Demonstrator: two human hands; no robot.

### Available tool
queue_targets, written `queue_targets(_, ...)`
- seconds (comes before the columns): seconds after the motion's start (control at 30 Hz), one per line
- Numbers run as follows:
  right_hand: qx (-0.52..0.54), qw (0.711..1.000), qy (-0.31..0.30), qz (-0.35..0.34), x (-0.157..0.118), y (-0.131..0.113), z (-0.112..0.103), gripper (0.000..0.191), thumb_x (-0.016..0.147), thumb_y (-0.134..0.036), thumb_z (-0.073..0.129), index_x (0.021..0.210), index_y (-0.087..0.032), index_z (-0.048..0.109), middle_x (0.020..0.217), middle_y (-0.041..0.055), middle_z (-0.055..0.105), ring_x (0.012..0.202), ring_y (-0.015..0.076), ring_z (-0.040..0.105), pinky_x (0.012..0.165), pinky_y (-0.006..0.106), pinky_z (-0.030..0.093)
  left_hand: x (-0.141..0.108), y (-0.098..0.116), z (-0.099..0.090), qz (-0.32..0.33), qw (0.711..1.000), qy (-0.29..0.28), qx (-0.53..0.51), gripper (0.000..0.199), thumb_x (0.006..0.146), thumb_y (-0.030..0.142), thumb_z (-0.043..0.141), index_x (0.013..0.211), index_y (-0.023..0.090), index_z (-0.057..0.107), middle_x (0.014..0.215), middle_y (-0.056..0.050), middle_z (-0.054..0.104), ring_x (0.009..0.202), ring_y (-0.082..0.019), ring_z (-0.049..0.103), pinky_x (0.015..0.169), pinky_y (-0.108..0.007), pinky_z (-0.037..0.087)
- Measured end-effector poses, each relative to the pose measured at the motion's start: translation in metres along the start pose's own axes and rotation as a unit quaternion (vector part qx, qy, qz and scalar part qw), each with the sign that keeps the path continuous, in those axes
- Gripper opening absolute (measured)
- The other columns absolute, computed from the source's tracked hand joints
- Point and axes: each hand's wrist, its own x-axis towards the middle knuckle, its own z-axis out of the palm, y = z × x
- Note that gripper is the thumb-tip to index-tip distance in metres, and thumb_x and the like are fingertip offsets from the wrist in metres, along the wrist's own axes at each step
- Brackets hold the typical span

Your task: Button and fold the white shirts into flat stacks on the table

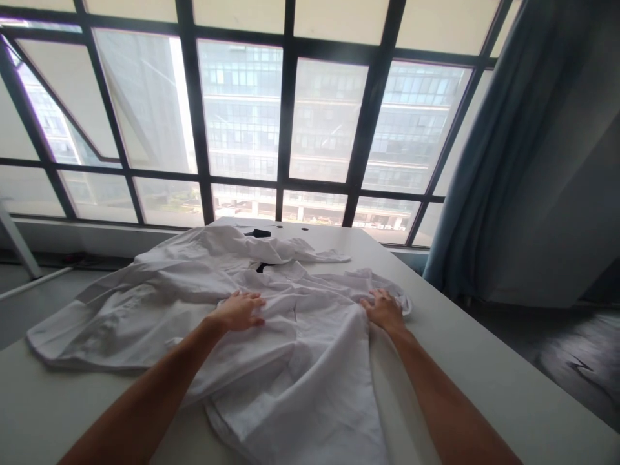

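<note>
A white shirt-like garment [310, 361] lies spread on the white table, its lower part reaching toward me. My left hand [241, 310] rests on the left side of this cloth with its fingers stretched out to the right. On the garment's right edge lies my right hand [383, 309], fingers spread, pressing the fabric near a sleeve. Another stretch of crumpled white cloth [145, 310] is spread to the left and behind; whether it is a separate garment I cannot tell. Neither hand grips a fold that I can see.
The white table [465, 368] runs back toward a large gridded window [242, 110]. A small black object [260, 233] sits among the cloth at the far end. On the right hangs a blue-grey curtain [489, 148]. A white metal leg [19, 239] stands at the left.
</note>
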Motion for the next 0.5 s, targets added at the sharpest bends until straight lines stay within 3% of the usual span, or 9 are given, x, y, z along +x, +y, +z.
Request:
queue_targets(0.13,0.055,0.994,-0.035,-0.086,-0.018,-0.03,-0.005,0.04,0.086,-0.04,0.056,0.113,-0.013,0.07,0.125,0.019,0.062,0.112,0.0318,0.06,0.098,0.04,0.044,0.004,-0.007,0.006,-0.003,1.0,-0.023,-0.021,0.065,0.081,0.047,0.066,0.14,0.027,0.05,0.152,-0.012,0.041,0.141,-0.03,0.036,0.117,-0.054,0.019)
queue_targets(0.27,0.081,0.977,-0.133,-0.145,-0.021,-0.037,-0.001,0.045,0.085,-0.051,0.058,0.11,-0.016,0.072,0.114,0.0147,0.069,0.106,0.0287,0.064,0.096,0.038,0.045,0.006,-0.012,0.009,-0.014,0.998,-0.054,-0.028,0.071,0.079,0.046,0.068,0.143,0.025,0.046,0.155,-0.014,0.036,0.143,-0.032,0.031,0.117,-0.057,0.013)
queue_targets(0.33,0.073,0.97,-0.167,-0.158,-0.016,-0.031,0.004,0.05,0.086,-0.054,0.056,0.117,-0.017,0.07,0.124,0.0149,0.066,0.117,0.0311,0.059,0.102,0.042,0.041,0.006,-0.012,0.009,-0.02,0.999,-0.044,-0.018,0.071,0.078,0.043,0.07,0.143,0.025,0.047,0.155,-0.014,0.034,0.144,-0.034,0.027,0.116,-0.059,0.012)
queue_targets(0.4,0.06,0.971,-0.175,-0.154,-0.011,-0.023,0.01,0.051,0.09,-0.051,0.051,0.128,-0.019,0.064,0.14,0.0139,0.055,0.133,0.0327,0.046,0.11,0.049,0.031,0.005,-0.009,0.008,-0.013,1.0,0.003,0.005,0.067,0.076,0.038,0.073,0.138,0.025,0.052,0.154,-0.013,0.036,0.143,-0.034,0.029,0.116,-0.057,0.016)
queue_targets(0.5,0.032,0.982,-0.153,-0.108,-0.005,-0.014,0.02,0.05,0.097,-0.043,0.04,0.139,-0.021,0.053,0.152,0.0109,0.041,0.144,0.0312,0.028,0.115,0.058,0.017,0.004,-0.002,0.003,0.021,0.996,0.082,0.025,0.045,0.074,0.03,0.074,0.116,0.021,0.064,0.136,-0.012,0.055,0.128,-0.031,0.049,0.11,-0.046,0.034)
